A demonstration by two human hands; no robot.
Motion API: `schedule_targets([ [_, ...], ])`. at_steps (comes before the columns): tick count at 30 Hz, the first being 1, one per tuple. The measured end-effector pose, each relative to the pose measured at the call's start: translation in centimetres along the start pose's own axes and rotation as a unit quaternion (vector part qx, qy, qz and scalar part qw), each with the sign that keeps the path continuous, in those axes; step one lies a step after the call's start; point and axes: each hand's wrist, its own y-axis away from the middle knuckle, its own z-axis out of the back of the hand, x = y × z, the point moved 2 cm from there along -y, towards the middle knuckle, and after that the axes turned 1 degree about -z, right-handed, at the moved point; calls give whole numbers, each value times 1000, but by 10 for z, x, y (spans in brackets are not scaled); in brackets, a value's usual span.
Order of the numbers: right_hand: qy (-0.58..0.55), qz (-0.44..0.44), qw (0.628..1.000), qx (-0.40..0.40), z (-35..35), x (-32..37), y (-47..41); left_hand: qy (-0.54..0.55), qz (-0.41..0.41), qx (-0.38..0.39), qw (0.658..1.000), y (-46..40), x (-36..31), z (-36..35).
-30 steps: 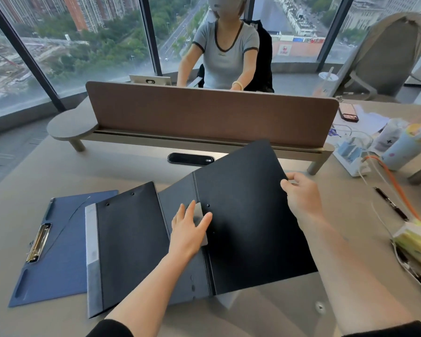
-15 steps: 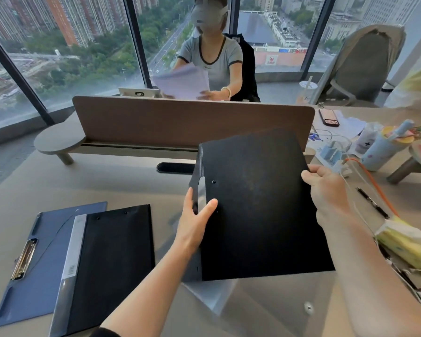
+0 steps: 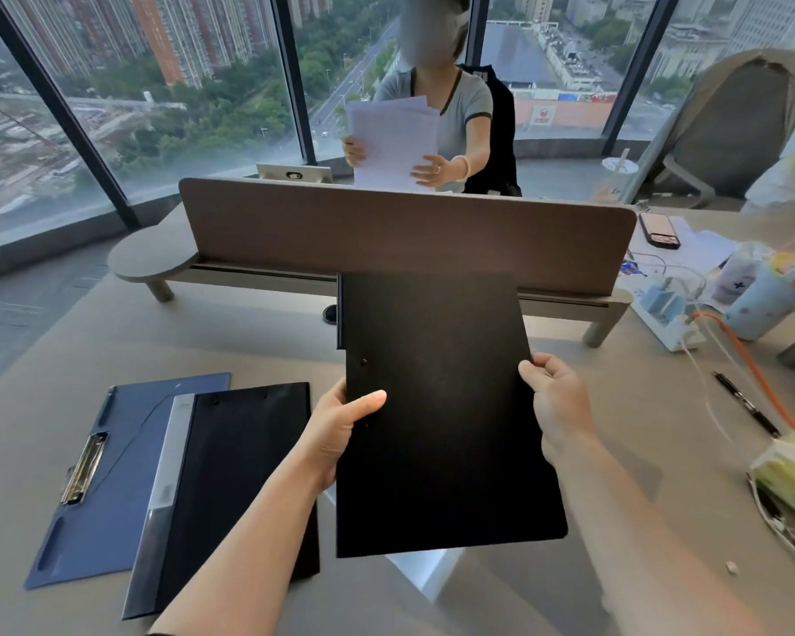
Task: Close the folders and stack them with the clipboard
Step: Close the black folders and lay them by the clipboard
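Black folder (image 3: 441,406) closed, held up off the desk (image 3: 249,342) by both hands.
Left hand (image 3: 336,433) clamps its left edge, thumb on the front cover, fingers behind; right hand (image 3: 554,406) pinches the right edge, fingers curled shut on it. Left of the left fingers, a second black folder (image 3: 235,493) lies closed on the desk, overlapping the blue clipboard (image 3: 111,479) just beyond it.

Folder (image 3: 441,406) now closed, lifted by both hands.
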Motion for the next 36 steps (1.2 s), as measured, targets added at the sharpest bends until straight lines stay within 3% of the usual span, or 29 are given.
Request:
schedule_targets([
  [10, 93, -43, 993, 64, -54, -46, 2, -11, 19, -60, 998, 3, 12, 51],
  [17, 206, -64, 969, 117, -103, -90, 13, -24, 44, -167, 985, 1, 28, 116],
  [29, 335, -30, 922, 193, -208, -138, 39, -202, 82, -311, 925, 0, 55, 235],
  [36, 381, -9, 905, 190, -257, -151, 48, -282, 83, -328, 898, 0, 57, 279],
])
